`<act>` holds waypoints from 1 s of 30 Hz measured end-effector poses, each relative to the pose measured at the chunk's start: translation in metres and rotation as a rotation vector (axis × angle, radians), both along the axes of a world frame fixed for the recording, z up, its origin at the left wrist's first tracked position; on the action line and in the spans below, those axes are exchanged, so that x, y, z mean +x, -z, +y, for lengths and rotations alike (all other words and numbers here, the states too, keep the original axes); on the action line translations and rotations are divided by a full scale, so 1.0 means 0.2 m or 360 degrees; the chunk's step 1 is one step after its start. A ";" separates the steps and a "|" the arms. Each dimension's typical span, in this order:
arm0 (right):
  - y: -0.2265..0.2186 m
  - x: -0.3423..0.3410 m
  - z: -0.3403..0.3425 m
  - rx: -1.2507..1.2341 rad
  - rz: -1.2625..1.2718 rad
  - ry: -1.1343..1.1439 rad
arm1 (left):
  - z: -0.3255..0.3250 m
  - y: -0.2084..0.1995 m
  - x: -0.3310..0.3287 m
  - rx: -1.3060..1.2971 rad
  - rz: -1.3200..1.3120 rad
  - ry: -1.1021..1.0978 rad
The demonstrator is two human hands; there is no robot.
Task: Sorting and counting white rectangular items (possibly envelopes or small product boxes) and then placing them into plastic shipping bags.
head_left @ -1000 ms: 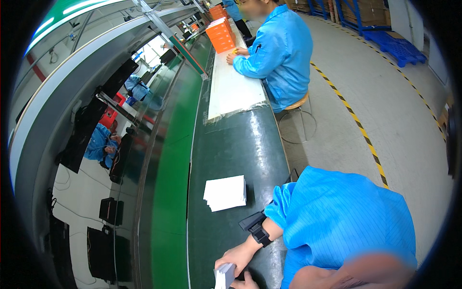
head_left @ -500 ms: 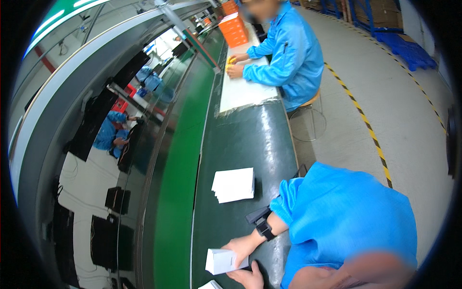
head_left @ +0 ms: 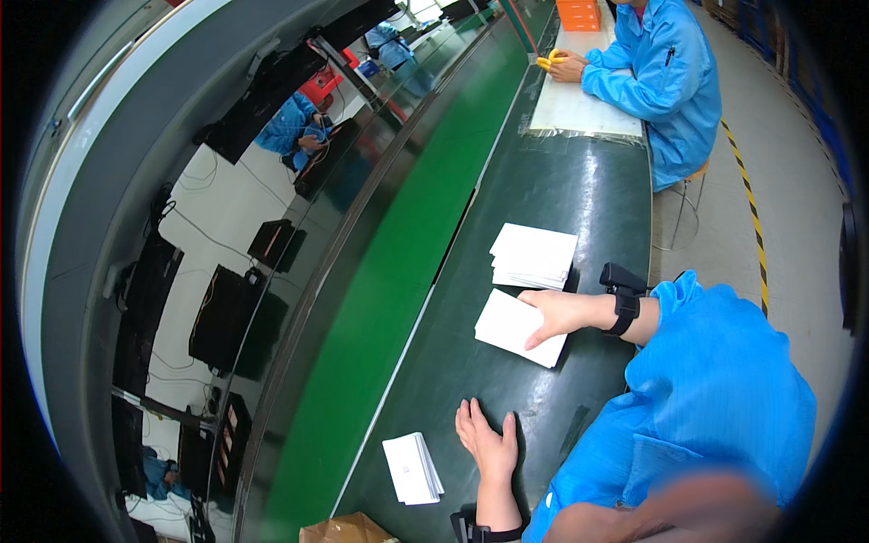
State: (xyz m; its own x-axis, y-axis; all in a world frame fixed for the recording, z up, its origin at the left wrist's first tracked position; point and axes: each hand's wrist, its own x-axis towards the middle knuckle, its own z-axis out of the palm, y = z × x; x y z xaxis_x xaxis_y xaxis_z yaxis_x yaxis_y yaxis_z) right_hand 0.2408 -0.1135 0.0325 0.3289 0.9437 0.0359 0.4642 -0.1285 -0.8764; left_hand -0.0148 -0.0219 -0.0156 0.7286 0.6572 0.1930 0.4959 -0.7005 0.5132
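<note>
Right hand [head_left: 559, 312] pinches a white stack [head_left: 505, 324]; a slack thumb could fan it toward the right edge of the tabletop [head_left: 552, 185]; left hand [head_left: 491, 443] empty, fingers loosely spread.

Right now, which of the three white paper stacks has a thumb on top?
The middle stack: the right hand has its thumb on it. The far stack, just beyond, and the near stack, left of the left hand, have none.
</note>
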 end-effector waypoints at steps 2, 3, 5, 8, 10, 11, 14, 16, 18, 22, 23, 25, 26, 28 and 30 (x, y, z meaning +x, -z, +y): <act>0.06 0.02 0.03 -0.0267 -0.0232 -0.0028 | -0.01 -0.01 0.00 0.0033 0.0003 0.0004; 0.07 0.02 0.03 -0.0331 -0.0245 -0.0020 | -0.01 -0.01 0.00 0.0026 -0.0008 0.0020; 0.12 0.03 0.04 -0.0272 -0.0412 0.0019 | -0.01 0.00 0.00 0.0009 -0.0028 0.0056; 0.14 0.01 0.07 -0.0073 -0.0701 0.0059 | 0.00 0.00 0.00 0.0005 -0.0019 0.0057; 0.04 -0.01 0.06 -0.0200 -0.0693 0.0028 | 0.00 0.00 0.00 0.0012 -0.0013 0.0048; 0.06 -0.02 0.06 -0.0021 -0.0938 0.0053 | 0.00 0.00 0.00 0.0018 0.0003 0.0040; 0.00 -0.14 0.02 0.0269 -0.1369 0.0016 | 0.00 -0.01 0.00 0.0040 0.0008 0.0010; 0.01 -0.20 0.02 0.0364 -0.1234 -0.0207 | -0.01 -0.01 0.01 0.0047 0.0023 0.0025; 0.11 -0.23 0.05 0.0168 -0.1516 -0.0219 | -0.01 0.00 0.01 0.0024 0.0015 0.0032; 0.25 -0.16 0.10 0.0165 -0.1536 0.0008 | -0.01 -0.01 0.01 0.0014 0.0019 0.0044; 0.26 -0.13 0.11 0.0173 -0.1532 0.0060 | -0.01 -0.01 0.00 0.0031 0.0020 0.0049; 0.22 -0.07 0.11 0.0178 -0.1626 0.0104 | -0.01 -0.01 0.01 0.0065 0.0014 0.0063; 0.19 -0.06 0.09 0.0249 -0.1538 0.0053 | -0.01 -0.01 0.01 0.0053 0.0019 0.0065; 0.07 -0.07 0.01 0.0382 -0.1361 -0.0044 | -0.03 -0.02 0.02 0.0024 0.0028 0.0075; -0.05 -0.01 -0.01 0.0526 -0.1264 0.0140 | -0.02 -0.02 0.01 0.0051 0.0019 0.0064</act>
